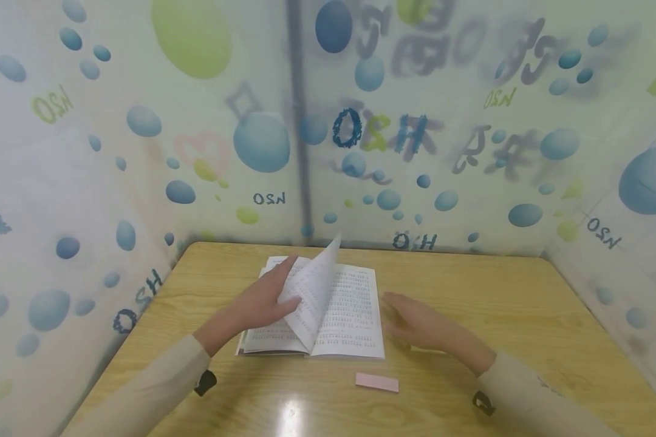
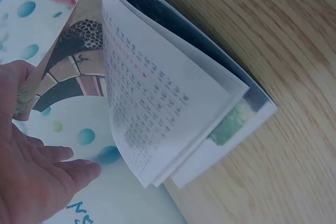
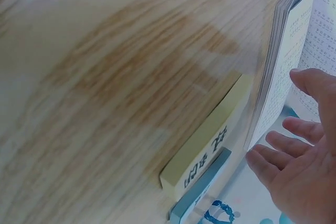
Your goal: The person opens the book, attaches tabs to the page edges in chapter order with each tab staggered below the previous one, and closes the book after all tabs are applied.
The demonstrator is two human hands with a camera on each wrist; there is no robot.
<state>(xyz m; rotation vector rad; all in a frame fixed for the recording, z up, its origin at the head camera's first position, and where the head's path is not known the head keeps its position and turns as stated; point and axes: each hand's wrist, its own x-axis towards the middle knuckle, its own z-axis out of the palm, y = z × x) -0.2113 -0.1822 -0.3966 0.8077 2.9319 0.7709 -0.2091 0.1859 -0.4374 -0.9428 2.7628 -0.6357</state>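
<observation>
Mid-frame on the surface [image 1: 486, 273], open book [image 1: 355, 312]; left hand [image 1: 257, 300] is spread, thumb against a raised page [image 1: 319, 279], probably so it won't flop back. The right hand [image 1: 426, 325] is loosely spread beside the book, pink strip [image 1: 377, 382] below, out of the way; yellow block [image 3: 207, 135] shows lower-middle from the right wrist.

Looks like a curtained booth | closed in ahead and at both sides by pale sheeting [image 1: 454, 109] printed with blue and green bubbles [image 1: 262, 142] and mirror-reversed H2O lettering [image 1: 376, 132] | fitted with a wood-grain table [image 1: 470, 285] bearing an open book [image 1: 355, 309] | can't be placed as home or office
</observation>
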